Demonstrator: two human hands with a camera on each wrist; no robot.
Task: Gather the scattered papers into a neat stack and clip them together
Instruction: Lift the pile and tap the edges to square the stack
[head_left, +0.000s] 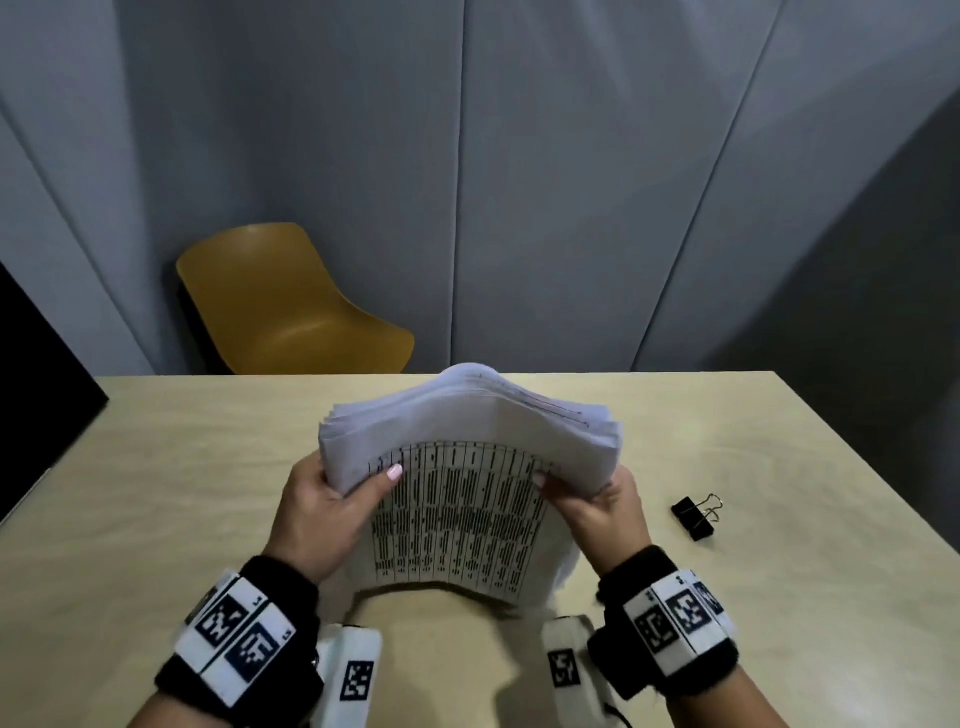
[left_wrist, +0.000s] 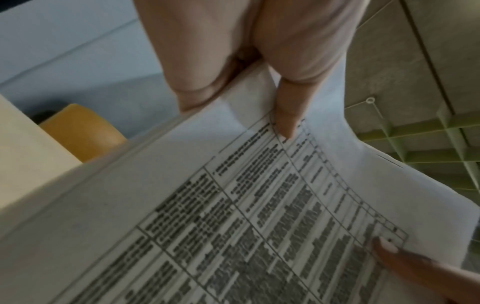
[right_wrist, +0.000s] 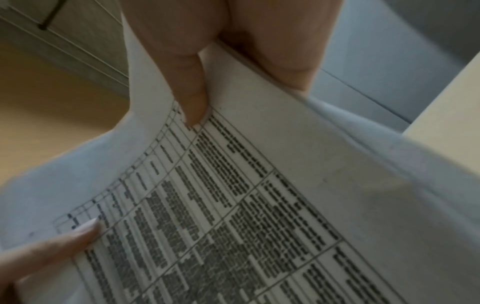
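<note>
Between the two hands, a thick stack of papers (head_left: 470, 467) is standing on its lower edge on the table (head_left: 156, 467), its upper part bowing away from the person and sagging over at the top. The left hand (head_left: 322, 512) is gripping the stack's left edge, thumb lying across the printed front sheet and the other fingers going behind the pile; the left wrist view shows the same thumb (left_wrist: 284, 119) pressing on the table of text near the sheet's corner. The right hand (head_left: 597, 501) is gripping the right edge in the same way, its thumb (right_wrist: 193, 102) lying on the front sheet and the remaining fingers wrapping round the back. The front sheet is carrying a ruled grid filled with dense black text; the print is too blurred in all three views to read.

Just to the right of the right hand's fingers, a black binder clip (head_left: 696, 517) with wire handles is lying on the table, apart from the papers. Both wrists are wearing black bands (head_left: 244, 639) with square black-and-white coded markers. Beyond the fingertips, past the table's far edge, a yellow chair (head_left: 285, 306) is standing before grey wall panels (head_left: 571, 182).
</note>
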